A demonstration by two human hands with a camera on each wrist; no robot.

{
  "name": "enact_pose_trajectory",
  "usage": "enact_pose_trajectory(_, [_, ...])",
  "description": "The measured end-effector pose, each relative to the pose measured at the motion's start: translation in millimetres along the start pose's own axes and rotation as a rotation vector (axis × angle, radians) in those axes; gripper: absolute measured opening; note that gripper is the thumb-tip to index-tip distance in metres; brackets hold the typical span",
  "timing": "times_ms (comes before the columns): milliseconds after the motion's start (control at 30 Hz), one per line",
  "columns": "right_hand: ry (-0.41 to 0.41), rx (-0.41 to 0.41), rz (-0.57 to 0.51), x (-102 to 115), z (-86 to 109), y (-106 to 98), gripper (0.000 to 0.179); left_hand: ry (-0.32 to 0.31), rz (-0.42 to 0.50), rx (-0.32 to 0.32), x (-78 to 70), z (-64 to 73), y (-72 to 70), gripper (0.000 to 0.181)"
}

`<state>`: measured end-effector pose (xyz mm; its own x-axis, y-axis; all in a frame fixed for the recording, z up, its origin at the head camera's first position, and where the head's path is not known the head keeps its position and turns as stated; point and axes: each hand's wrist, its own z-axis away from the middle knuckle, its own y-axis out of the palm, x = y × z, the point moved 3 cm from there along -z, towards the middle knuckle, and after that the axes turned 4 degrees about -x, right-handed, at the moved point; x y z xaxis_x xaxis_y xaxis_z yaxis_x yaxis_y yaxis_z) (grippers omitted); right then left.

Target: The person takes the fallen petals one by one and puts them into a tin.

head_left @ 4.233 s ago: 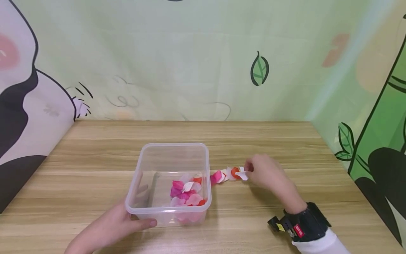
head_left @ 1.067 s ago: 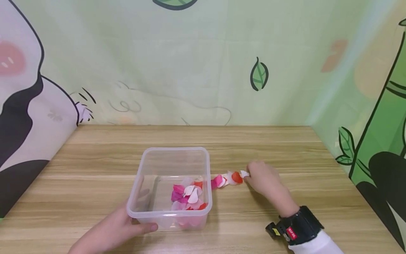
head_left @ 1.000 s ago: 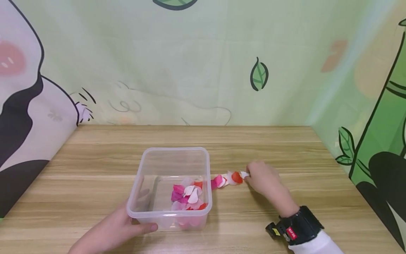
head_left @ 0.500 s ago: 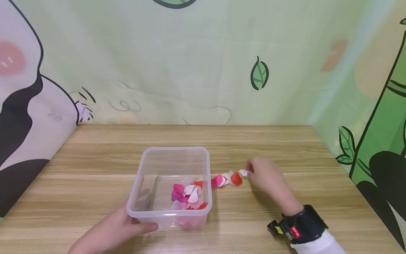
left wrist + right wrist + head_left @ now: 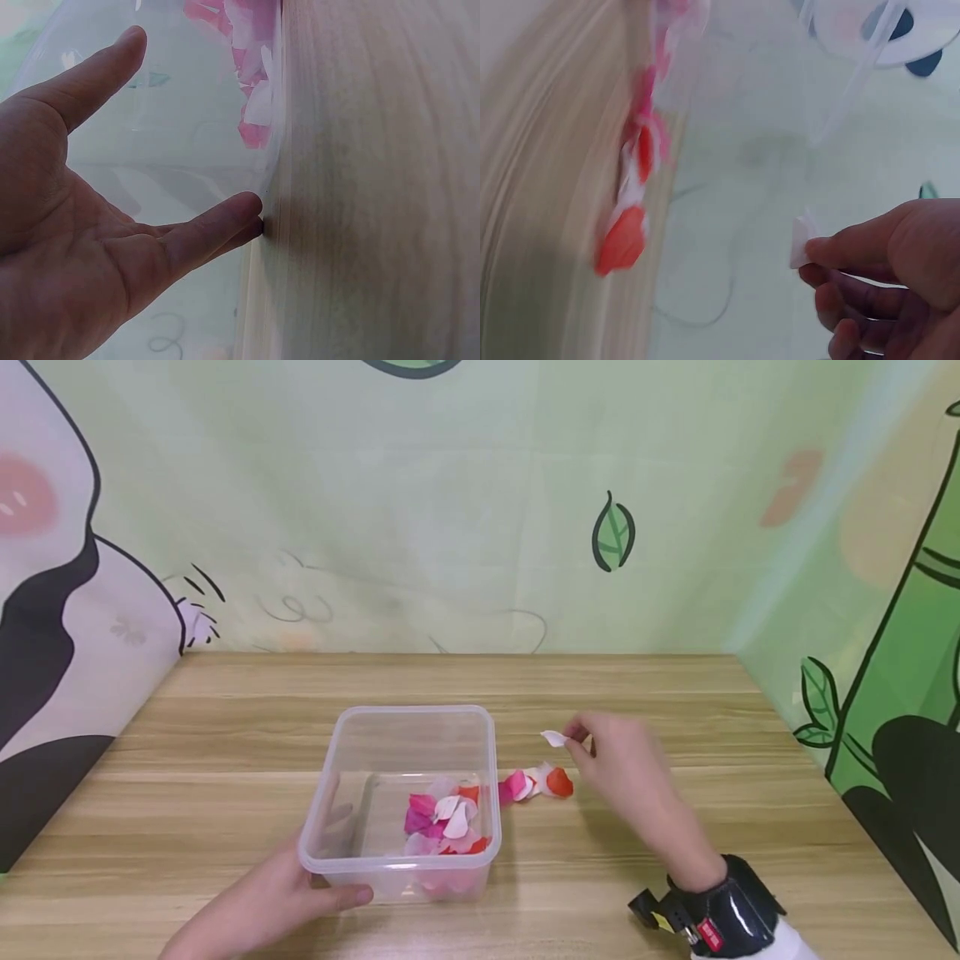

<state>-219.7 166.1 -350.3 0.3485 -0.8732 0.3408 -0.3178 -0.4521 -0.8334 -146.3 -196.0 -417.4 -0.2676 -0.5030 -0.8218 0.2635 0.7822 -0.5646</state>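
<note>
My left hand [image 5: 281, 893] rests against the left front corner of a clear plastic box [image 5: 397, 864]. Its thumb lies along the front wall and the straight fingers spread along the left side, as the left wrist view [image 5: 97, 225] shows. Pink, white and red flower petals [image 5: 442, 818] lie in the right part of the box. Between thumb and index finger, my right hand [image 5: 622, 768] pinches a white petal [image 5: 555, 739], raised above the table. Below it, a short row of overlapping petals [image 5: 536, 782] runs from the box's right wall to a red petal [image 5: 622, 240].
The wood-grain table [image 5: 637, 693] ends at a pale green printed cloth backdrop [image 5: 450, 527] behind and at both sides. A black strap [image 5: 727, 910] with a small camera is on the right wrist.
Over four seconds another white petal has come to lie in the box. Since a second ago, my right hand has lifted a white petal off the row's right end, up and leftward. The left hand stays.
</note>
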Motion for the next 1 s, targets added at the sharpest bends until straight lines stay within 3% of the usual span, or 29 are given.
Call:
enact_pose_trajectory(300, [-0.248,-0.199,-0.052,41.7,17.0,-10.3,0.012,0.000,-0.008,-0.003,0.4,0.4,-0.1,0.123])
enact_pose_trajectory(500, [-0.366,-0.254,-0.177,61.9,28.5,-14.1,0.019,-0.024,0.034,0.001,0.6,-0.6,0.1,0.123])
enact_pose_trajectory(600, [-0.433,-0.281,-0.243,70.4,33.4,-14.9,0.021,-0.001,0.028,0.003,0.0,-0.8,-0.2,0.123])
enact_pose_trajectory(733, [-0.495,-0.263,-0.304,79.0,38.0,-13.5,0.021,-0.010,0.018,0.003,0.0,-0.7,-0.4,0.122])
enact_pose_trajectory(867, [-0.523,-0.216,-0.313,84.6,40.3,-10.9,0.017,-0.012,-0.003,-0.006,-0.6,0.2,-0.3,0.122])
enact_pose_trajectory(1000, [-0.545,-0.218,-0.328,86.8,40.9,-9.4,0.017,0.001,-0.033,-0.016,-1.8,1.1,-0.2,0.123])
